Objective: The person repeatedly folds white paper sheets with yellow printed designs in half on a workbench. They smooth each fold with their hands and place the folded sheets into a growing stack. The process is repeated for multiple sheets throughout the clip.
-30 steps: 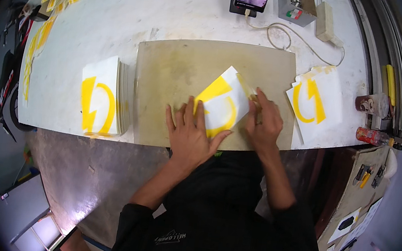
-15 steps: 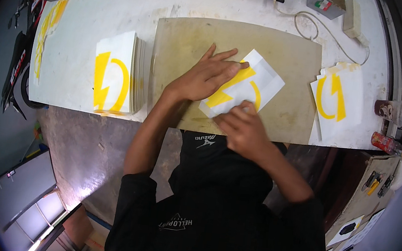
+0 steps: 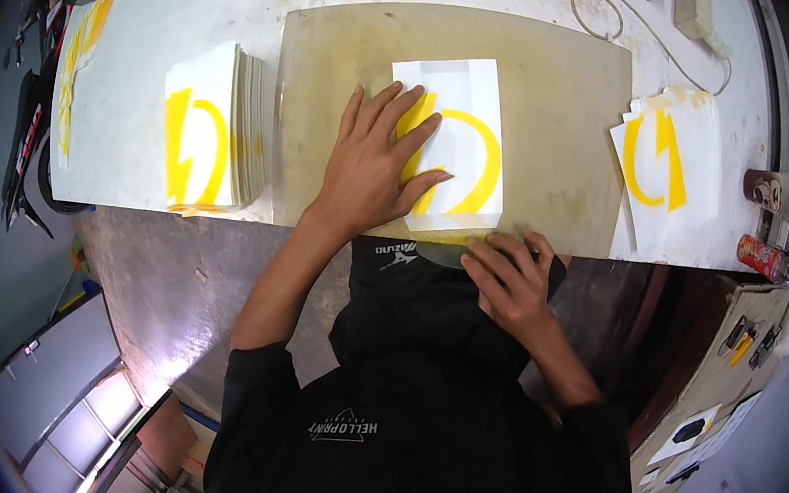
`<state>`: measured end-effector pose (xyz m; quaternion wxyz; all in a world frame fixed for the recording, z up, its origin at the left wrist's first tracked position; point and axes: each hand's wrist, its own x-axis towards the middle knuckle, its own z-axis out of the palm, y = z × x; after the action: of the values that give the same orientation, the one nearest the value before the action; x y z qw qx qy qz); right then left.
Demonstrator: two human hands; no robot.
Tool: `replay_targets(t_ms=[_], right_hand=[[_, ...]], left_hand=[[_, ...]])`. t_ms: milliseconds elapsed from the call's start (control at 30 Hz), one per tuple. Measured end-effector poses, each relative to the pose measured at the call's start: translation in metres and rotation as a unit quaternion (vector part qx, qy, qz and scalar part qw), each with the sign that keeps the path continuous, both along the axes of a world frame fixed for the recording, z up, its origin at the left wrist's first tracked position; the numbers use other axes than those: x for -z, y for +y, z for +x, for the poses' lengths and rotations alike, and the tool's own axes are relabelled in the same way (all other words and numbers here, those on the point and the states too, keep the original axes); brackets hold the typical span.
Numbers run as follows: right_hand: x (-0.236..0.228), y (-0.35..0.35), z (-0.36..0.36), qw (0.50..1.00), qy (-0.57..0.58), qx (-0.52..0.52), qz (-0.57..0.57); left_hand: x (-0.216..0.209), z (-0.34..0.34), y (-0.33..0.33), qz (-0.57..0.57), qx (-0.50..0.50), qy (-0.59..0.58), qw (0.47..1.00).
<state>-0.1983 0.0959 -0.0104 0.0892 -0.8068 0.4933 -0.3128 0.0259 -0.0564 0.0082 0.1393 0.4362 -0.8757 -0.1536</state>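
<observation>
A flat white folded paper piece [image 3: 480, 94], shaped like a small paper bag, lies on the tan mat [image 3: 563, 159]. It bears a yellow arc and bolt-like print, partly covered by my left hand, and has a narrow folded strip along its near edge. My left hand [image 3: 381, 151] rests on its left side, fingers stretched out and apart. Just below the paper's near right corner, at the table's front edge, is my right hand [image 3: 514, 276]. Its fingers are apart and slightly bent. A greyish shape beside its fingertips cannot be made out.
On the left stands a thick stack of similar printed papers [image 3: 203, 124]. A looser pile [image 3: 671, 162] lies on the right, near a cup [image 3: 775, 195] and a red container [image 3: 765, 259]. A cable [image 3: 629, 24] curls at the back. More yellow-printed pieces [image 3: 98, 13] line the far left edge.
The paper has turned from a diagonal to nearly upright. My left hand has shifted down-left on it, fingers spread. My right hand has left the paper for the table's front edge and opened.
</observation>
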Motion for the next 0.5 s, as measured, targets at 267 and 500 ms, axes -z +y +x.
replay_targets(t_ms=[267, 500], right_hand=[[-0.006, -0.018, -0.007, 0.999, -0.031, 0.017, 0.004], [-0.004, -0.067, 0.001, 0.998, -0.052, -0.022, 0.031]], left_hand=[[0.01, -0.001, 0.006, -0.001, 0.019, 0.036, 0.999], [-0.008, 0.012, 0.001, 0.107, 0.071, 0.028, 0.991]])
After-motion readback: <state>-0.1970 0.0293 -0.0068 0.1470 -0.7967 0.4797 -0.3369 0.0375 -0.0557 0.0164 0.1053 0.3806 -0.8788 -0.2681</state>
